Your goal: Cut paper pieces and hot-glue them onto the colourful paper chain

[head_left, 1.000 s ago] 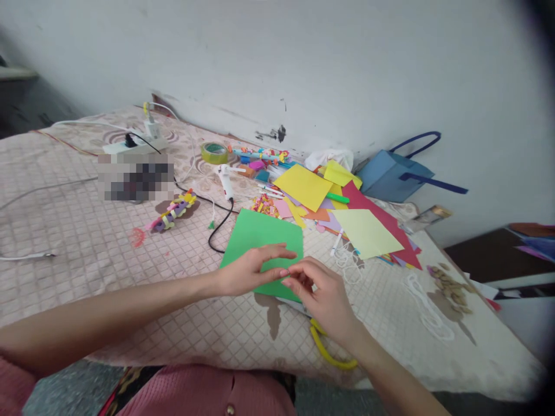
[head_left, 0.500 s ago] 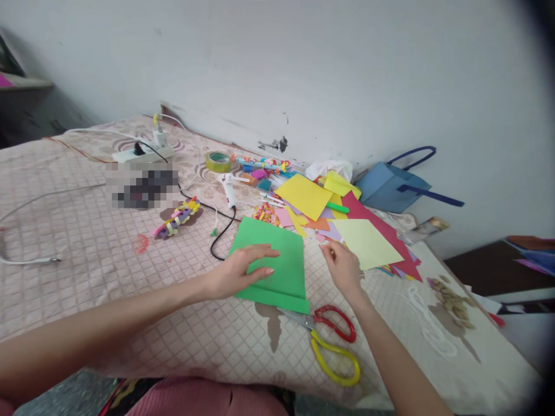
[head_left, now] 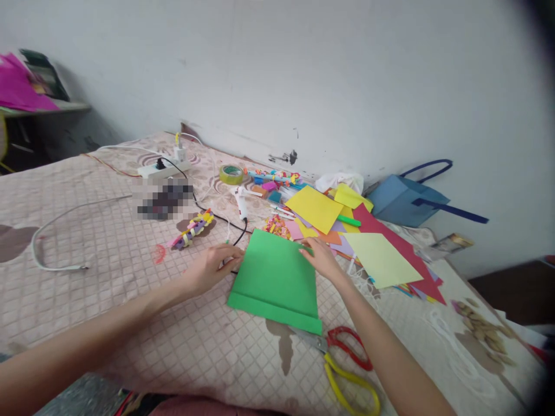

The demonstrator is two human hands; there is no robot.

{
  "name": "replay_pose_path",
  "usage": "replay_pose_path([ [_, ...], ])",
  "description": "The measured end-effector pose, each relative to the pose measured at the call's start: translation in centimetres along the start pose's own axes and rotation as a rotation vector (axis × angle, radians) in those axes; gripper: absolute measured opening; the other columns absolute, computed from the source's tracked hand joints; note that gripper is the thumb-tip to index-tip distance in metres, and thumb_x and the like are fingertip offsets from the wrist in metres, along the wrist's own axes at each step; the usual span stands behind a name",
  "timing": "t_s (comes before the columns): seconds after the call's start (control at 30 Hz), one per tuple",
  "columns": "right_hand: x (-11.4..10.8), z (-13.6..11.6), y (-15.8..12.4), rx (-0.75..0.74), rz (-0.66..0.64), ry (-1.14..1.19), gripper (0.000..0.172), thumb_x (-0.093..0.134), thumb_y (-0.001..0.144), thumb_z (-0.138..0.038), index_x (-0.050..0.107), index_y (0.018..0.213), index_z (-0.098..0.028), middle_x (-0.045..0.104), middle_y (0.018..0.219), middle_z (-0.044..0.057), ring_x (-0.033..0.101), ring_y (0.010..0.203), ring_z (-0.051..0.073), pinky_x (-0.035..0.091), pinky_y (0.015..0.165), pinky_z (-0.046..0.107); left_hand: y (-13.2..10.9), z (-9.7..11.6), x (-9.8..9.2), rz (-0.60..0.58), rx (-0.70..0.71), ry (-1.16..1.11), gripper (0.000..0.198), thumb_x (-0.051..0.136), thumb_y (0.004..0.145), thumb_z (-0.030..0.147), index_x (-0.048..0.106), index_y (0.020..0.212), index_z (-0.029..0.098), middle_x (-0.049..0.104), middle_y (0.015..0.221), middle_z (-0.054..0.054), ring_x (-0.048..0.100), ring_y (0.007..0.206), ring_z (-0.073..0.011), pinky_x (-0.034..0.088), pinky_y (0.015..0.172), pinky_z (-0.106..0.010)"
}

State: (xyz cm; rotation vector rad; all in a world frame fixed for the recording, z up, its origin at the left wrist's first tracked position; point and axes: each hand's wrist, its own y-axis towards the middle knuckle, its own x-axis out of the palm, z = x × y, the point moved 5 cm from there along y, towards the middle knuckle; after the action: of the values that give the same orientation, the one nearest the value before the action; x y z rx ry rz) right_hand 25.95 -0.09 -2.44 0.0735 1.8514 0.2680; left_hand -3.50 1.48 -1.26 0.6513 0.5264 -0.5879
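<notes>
A green craft sheet lies on the quilted cover, with a folded band along its near edge. My left hand is at its left edge, thumb and fingers closed on the border. At the far right corner, my right hand pinches the sheet between thumb and fingers. Large scissors with one red and one yellow handle lie by the near right corner, blade tips partly under the sheet. Beyond the sheet rests a white glue gun, its black cord running behind my left hand.
Coloured sheets, including a yellow sheet and a pale green sheet, are piled at the right. A tape roll, a decorated purple craft piece and a power strip lie left of them. A blue bag leans on the wall.
My left hand has moved from above the green sheet to its left edge. My right hand has come left onto the far right corner. The view has shifted slightly.
</notes>
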Motion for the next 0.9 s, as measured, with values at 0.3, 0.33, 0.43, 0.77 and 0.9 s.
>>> replay_pose_path([
  [0.3, 0.9, 1.2, 1.3, 0.020, -0.069, 0.013, 0.013, 0.057, 0.082, -0.026, 0.058, 0.091, -0.016, 0.061, 0.093, 0.008, 0.054, 0.090, 0.022, 0.041, 0.078, 0.033, -0.6, -1.0, -0.1, -0.033, 0.162, 0.085, 0.016, 0.051, 0.086, 0.020, 0.063, 0.097, 0.017, 0.067, 0.095, -0.007, 0.060, 0.094, -0.0190, 0.046, 0.087, -0.035],
  [0.33, 0.9, 1.2, 1.5, 0.021, -0.076, 0.018, 0.012, 0.057, 0.081, -0.026, 0.058, 0.088, -0.016, 0.061, 0.090, 0.007, 0.054, 0.087, 0.021, 0.042, 0.076, 0.032, -0.6, -1.0, -0.1, -0.047, 0.172, 0.080, 0.016, 0.051, 0.086, 0.021, 0.063, 0.096, 0.017, 0.067, 0.094, -0.008, 0.060, 0.093, -0.0190, 0.046, 0.087, -0.035],
  [0.43, 0.9, 1.4, 2.0, 0.023, -0.092, 0.028, 0.009, 0.059, 0.079, -0.026, 0.056, 0.079, -0.017, 0.061, 0.081, 0.004, 0.054, 0.076, 0.018, 0.042, 0.068, 0.029, -0.6, -1.0, 0.0, -0.066, 0.177, 0.067, 0.017, 0.050, 0.087, 0.023, 0.063, 0.097, 0.017, 0.067, 0.095, -0.009, 0.059, 0.094, -0.0195, 0.047, 0.085, -0.035],
  [0.77, 0.1, 0.9, 2.8, 0.023, 0.001, 0.061, 0.011, 0.062, 0.076, -0.026, 0.054, 0.080, -0.019, 0.058, 0.085, 0.005, 0.053, 0.086, 0.022, 0.042, 0.077, 0.034, -0.6, -2.2, 0.4, -0.024, 0.163, 0.109, 0.020, 0.047, 0.088, 0.020, 0.062, 0.101, 0.017, 0.066, 0.099, -0.009, 0.058, 0.098, -0.0197, 0.047, 0.087, -0.035],
  [0.9, -2.7, 0.0, -0.1, 0.068, 0.061, 0.096, 0.017, 0.053, 0.083, -0.027, 0.053, 0.097, -0.017, 0.056, 0.101, 0.010, 0.054, 0.092, 0.022, 0.044, 0.076, 0.034, -0.7, -1.5, 0.3, -0.012, 0.172, 0.123, 0.023, 0.046, 0.089, 0.020, 0.061, 0.106, 0.018, 0.065, 0.106, -0.009, 0.057, 0.103, -0.0205, 0.046, 0.090, -0.038],
])
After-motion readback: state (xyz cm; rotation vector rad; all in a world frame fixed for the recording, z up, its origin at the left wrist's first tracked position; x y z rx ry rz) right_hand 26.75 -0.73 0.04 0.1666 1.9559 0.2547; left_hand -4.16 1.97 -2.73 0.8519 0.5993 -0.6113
